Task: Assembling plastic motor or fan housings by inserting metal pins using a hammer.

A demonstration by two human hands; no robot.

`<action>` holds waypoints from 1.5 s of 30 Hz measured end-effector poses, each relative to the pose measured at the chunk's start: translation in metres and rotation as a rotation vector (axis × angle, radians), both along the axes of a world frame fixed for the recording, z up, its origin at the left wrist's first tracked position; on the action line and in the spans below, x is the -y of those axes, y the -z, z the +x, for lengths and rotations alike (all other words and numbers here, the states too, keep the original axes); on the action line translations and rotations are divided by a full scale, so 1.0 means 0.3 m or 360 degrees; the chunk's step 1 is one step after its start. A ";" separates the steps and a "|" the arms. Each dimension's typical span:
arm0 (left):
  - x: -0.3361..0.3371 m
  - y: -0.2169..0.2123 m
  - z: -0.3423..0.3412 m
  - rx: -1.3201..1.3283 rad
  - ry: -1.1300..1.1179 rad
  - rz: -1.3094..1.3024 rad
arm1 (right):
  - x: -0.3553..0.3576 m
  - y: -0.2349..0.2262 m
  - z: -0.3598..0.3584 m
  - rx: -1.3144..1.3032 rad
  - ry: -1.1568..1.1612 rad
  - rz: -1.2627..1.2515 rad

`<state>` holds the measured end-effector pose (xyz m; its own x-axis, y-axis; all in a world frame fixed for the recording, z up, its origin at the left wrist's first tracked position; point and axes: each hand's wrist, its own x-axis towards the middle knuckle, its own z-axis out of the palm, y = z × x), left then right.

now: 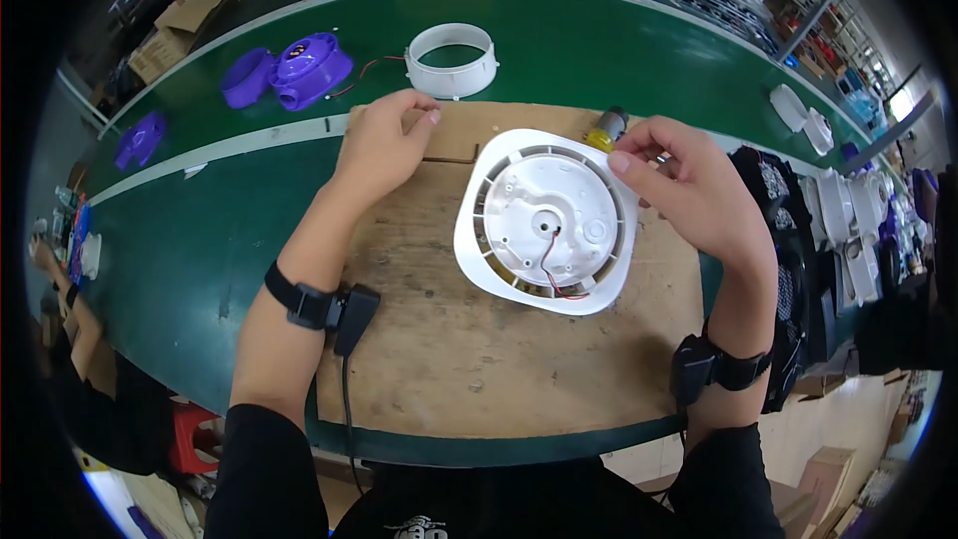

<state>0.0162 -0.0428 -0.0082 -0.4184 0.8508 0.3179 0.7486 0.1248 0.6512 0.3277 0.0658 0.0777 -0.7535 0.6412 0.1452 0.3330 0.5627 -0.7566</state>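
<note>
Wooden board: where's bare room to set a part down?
Bare: the wooden board between the white housing and its near edge. Also the green surface beyond, right of the white ring.

Crowded: the board's far side, with the left hand, L-shaped rod, housing, right hand and yellow-and-grey cylinder close together.

There are three purple shells (311, 70), one open white ring (451, 78), one slotted white housing (519, 202) and one L-shaped hex key (454, 159).

I see room to pass over the board (519, 379), lower centre; a white case (534, 202) blocks mid-frame, a white ring (454, 80) upper centre.
</note>
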 end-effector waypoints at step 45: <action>0.034 0.141 0.111 -0.0101 0.0185 0.0399 | -0.505 0.302 -0.155 0.0904 0.0556 0.1490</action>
